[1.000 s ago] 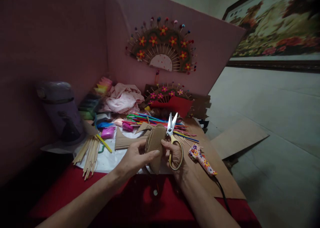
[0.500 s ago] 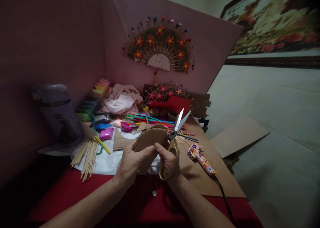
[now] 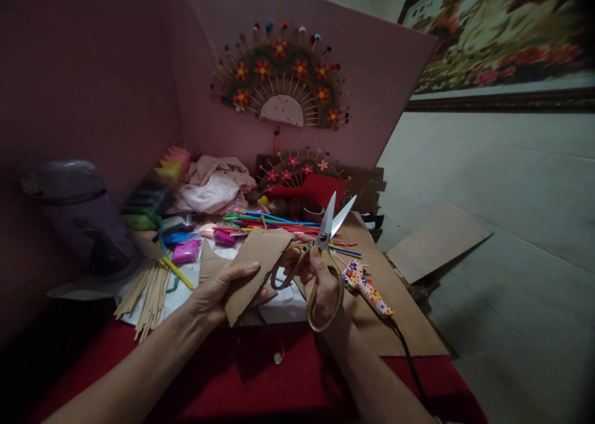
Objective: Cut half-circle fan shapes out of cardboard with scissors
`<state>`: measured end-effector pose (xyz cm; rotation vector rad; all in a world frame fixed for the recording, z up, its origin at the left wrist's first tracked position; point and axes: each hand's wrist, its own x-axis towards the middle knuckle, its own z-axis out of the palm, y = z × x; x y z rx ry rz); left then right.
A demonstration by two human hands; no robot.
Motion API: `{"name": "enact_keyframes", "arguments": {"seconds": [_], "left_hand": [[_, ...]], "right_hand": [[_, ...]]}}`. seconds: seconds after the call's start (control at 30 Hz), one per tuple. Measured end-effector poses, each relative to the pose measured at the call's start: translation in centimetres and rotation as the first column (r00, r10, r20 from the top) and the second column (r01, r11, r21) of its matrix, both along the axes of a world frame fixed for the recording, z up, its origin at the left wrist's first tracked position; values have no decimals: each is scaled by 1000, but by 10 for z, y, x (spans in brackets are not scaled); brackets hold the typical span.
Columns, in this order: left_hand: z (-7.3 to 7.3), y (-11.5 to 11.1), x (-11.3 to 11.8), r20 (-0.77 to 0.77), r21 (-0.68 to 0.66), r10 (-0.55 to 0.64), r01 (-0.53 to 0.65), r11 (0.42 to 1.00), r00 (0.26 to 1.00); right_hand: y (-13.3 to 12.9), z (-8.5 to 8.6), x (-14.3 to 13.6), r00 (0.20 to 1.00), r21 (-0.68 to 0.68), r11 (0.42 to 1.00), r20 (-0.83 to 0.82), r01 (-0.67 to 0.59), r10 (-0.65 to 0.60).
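My left hand grips a piece of brown cardboard, thumb on its near face and fingers behind it. The piece is tilted, with a pointed lower corner. In my right hand is a pair of scissors, my fingers through the gold-brown handles. The blades are spread apart and point up, away from the cardboard. A curved cardboard offcut lies behind my left hand. Wooden sticks form a loose pile left of it.
A flower-patterned glue gun with a black cord lies on a cardboard sheet at right. Colourful pipe cleaners, clay packets and pink cloth lie behind. A decorated fan hangs on the pink wall; a purple flask stands left.
My hands have moved apart. The cardboard has turned to show its broad flat face, and my right hand no longer touches it. The scissors' blades are spread wider.
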<state>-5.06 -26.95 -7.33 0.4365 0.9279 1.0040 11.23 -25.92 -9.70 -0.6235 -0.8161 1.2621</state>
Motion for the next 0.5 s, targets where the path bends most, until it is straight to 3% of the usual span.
{"name": "enact_keyframes", "arguments": {"seconds": [0.13, 0.23, 0.37, 0.5], "left_hand": [[-1, 2, 0, -14, -37, -63, 62, 997, 998], [-3, 3, 1, -23, -29, -96, 95, 995, 995], [-7, 3, 4, -73, 58, -134, 138, 989, 988], [-12, 2, 4, -159, 193, -133, 162, 968, 978]], "right_hand": [[1, -1, 1, 997, -39, 996, 11, -82, 83], [4, -3, 4, 995, -47, 998, 88, -35, 39], [9, -3, 11, 957, -19, 998, 285, 57, -49], [8, -2, 16, 925, -43, 998, 380, 43, -24]]}}
